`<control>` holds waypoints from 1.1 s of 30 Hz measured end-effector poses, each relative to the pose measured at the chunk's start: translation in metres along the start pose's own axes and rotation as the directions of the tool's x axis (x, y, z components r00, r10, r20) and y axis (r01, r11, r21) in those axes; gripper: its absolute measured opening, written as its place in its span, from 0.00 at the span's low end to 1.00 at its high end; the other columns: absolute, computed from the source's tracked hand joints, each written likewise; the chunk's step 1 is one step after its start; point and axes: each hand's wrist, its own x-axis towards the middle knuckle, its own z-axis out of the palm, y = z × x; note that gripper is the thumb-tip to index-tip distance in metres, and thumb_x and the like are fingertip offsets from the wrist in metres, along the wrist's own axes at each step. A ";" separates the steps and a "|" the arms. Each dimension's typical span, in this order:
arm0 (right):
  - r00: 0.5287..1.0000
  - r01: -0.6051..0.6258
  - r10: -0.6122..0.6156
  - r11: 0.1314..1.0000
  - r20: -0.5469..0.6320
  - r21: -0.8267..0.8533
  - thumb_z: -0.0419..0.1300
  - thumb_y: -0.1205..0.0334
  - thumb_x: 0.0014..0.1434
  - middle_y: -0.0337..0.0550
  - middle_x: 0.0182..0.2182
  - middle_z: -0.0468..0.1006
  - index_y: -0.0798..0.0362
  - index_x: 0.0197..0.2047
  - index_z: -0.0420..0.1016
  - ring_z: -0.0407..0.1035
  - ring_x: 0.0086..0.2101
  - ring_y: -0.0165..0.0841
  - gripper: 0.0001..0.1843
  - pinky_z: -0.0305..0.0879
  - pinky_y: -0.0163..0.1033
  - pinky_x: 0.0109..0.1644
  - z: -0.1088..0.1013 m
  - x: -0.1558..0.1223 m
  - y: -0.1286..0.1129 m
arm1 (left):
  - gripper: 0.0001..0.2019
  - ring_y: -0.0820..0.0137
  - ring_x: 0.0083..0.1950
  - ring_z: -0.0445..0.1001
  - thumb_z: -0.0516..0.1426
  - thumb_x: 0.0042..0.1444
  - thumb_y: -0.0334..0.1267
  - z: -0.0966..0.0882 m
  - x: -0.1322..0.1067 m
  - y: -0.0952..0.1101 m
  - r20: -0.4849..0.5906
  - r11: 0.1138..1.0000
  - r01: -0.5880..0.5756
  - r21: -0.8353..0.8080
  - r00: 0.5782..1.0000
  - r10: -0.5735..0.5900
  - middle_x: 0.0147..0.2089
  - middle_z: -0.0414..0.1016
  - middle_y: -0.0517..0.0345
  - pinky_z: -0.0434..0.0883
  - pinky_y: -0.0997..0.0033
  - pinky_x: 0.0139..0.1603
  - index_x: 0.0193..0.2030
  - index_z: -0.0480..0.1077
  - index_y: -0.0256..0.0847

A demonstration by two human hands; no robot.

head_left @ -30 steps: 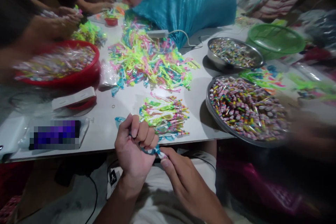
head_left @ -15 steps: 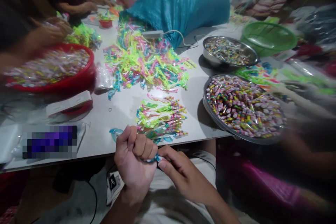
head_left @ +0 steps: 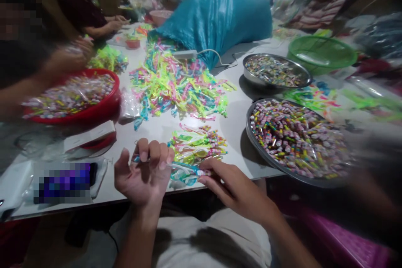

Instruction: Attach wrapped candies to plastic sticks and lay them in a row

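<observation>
A thin translucent blue plastic strip (head_left: 185,166) stretches between my two hands above the table's front edge. My left hand (head_left: 146,178) is palm up, its fingers curled over the strip's left part and the thumb held apart. At the strip's right end, my right hand (head_left: 238,186) pinches a small wrapped candy roll (head_left: 204,172) between thumb and fingers. Just behind my hands lies a bundle of similar coloured strips with candy rolls (head_left: 197,144), laid side by side. Farther back spreads a loose heap of bright plastic pieces (head_left: 185,83).
Right, a metal bowl (head_left: 249,127) holds wrapped candy rolls; a smaller metal bowl (head_left: 251,74) and a green basin (head_left: 323,52) stand behind it. Left are a red basin (head_left: 116,96) and a phone (head_left: 93,173). A blue sack (head_left: 216,12) lies at the back. Other people work around the table.
My hands have risen from below the table edge to over it. My left fist has loosened and drawn left, showing more of the blue strip. The view has tilted up slightly.
</observation>
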 end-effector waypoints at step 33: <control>0.977 0.040 -0.068 0.989 -0.203 -0.139 0.55 0.60 0.78 0.50 0.58 0.71 0.45 0.61 0.74 0.64 0.60 0.41 0.13 0.64 0.48 0.64 -0.053 0.030 0.073 | 0.18 0.64 0.52 0.75 0.57 0.63 0.52 -0.111 0.174 -0.014 0.031 -0.162 -0.039 0.986 0.998 -0.051 0.55 0.79 0.49 0.71 0.67 0.56 0.50 0.74 0.41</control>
